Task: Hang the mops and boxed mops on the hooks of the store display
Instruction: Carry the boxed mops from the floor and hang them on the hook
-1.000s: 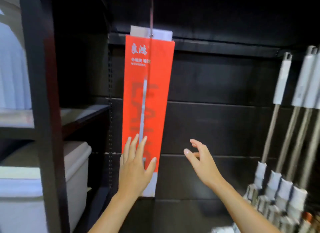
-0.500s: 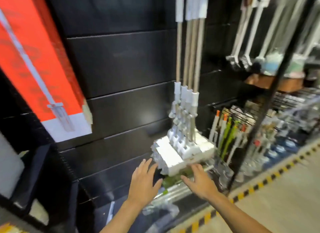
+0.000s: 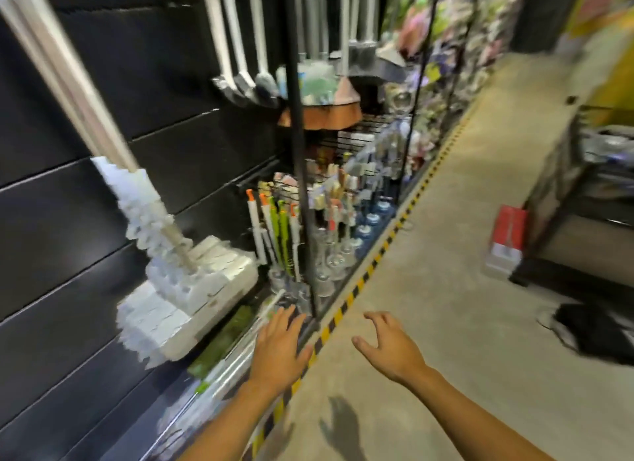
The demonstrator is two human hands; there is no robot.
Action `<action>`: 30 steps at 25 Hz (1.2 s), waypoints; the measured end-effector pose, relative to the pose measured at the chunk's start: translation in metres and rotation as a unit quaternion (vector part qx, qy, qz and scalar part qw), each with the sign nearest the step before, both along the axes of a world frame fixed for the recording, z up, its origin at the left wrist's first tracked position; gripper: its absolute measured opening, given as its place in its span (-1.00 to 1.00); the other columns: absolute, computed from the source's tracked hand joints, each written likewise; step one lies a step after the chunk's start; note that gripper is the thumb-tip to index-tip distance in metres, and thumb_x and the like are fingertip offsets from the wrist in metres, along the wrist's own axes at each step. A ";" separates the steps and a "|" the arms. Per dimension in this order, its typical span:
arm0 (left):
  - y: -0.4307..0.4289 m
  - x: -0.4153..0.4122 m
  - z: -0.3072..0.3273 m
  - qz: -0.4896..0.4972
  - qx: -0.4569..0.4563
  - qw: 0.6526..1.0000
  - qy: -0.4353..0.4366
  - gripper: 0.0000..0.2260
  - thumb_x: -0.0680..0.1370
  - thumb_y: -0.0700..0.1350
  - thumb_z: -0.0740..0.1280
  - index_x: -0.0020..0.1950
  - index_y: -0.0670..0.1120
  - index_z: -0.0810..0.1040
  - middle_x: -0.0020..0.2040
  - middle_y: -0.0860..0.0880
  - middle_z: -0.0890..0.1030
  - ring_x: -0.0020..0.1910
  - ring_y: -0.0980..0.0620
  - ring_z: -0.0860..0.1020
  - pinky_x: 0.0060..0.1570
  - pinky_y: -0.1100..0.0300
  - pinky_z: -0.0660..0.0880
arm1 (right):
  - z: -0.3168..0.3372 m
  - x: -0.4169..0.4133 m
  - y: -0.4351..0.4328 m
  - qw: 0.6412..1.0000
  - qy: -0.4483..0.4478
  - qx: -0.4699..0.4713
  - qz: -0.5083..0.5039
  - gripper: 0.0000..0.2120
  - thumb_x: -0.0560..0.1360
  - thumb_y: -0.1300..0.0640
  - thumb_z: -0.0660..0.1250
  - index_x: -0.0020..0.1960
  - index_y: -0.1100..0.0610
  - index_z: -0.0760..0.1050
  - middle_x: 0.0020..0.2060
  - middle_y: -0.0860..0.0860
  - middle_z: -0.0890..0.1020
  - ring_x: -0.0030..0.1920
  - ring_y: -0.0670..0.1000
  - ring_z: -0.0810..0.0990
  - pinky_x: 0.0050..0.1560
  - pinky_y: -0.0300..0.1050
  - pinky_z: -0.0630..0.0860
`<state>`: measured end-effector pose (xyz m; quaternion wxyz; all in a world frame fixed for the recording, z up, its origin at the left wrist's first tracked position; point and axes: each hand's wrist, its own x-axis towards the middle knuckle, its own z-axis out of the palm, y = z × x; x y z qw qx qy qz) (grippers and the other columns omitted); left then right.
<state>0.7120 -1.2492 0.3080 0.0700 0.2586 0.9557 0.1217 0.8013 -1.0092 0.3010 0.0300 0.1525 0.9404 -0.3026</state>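
Observation:
Several white flat mops (image 3: 185, 275) hang against the black slatted wall (image 3: 61, 227) at the left, their pale handles running up to the top left. A red boxed mop (image 3: 507, 234) leans upright against a dark rack across the aisle, at the right. My left hand (image 3: 279, 349) hovers open over the shelf's front edge, below and to the right of the mop heads, holding nothing. My right hand (image 3: 389, 349) is open over the concrete floor, fingers curled, far from the red box.
A black upright post (image 3: 302, 172) stands just beyond my left hand. Behind it are brushes in clear stands (image 3: 278, 234) and hanging brooms (image 3: 240, 79). Yellow-black tape (image 3: 374, 258) edges the shelving. A dark rack (image 3: 583, 192) and a dark blurred thing (image 3: 597, 333) lie at the right.
My view has swung right, from the hung red box past the white mops to the aisle. Both hands came away from the hung box, lowered, and stay open and empty.

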 end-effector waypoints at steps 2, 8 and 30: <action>0.061 -0.009 -0.006 -0.050 0.003 0.999 -0.014 -0.40 0.60 0.27 0.19 0.61 0.11 0.29 0.68 0.00 0.18 0.69 -0.09 0.10 0.60 -0.17 0.18 | 0.000 0.014 0.053 0.999 -0.004 -0.001 -0.051 -0.22 0.43 -0.45 0.12 0.52 -0.04 0.31 0.44 -0.06 0.36 0.44 0.04 0.40 0.34 0.03 0.47; 0.229 -0.050 -0.031 -0.173 0.014 0.984 -0.033 -0.40 0.65 0.25 0.18 0.66 0.15 0.14 0.71 0.05 0.05 0.70 -0.03 0.00 0.63 -0.06 0.03 | -0.014 0.027 0.194 0.985 -0.030 0.008 -0.171 -0.32 0.51 -0.33 0.23 0.54 -0.04 0.28 0.48 -0.06 0.33 0.45 0.05 0.39 0.35 0.02 0.46; 0.855 -0.268 -0.055 -0.343 -0.009 0.938 -0.050 -0.42 0.66 0.22 0.17 0.66 0.17 0.12 0.71 0.07 0.02 0.70 -0.02 -0.03 0.64 -0.06 0.02 | -0.018 -0.141 0.754 0.931 -0.029 -0.028 -0.362 -0.35 0.53 -0.23 0.33 0.54 -0.04 0.29 0.47 -0.05 0.38 0.43 0.01 0.41 0.37 -0.05 0.42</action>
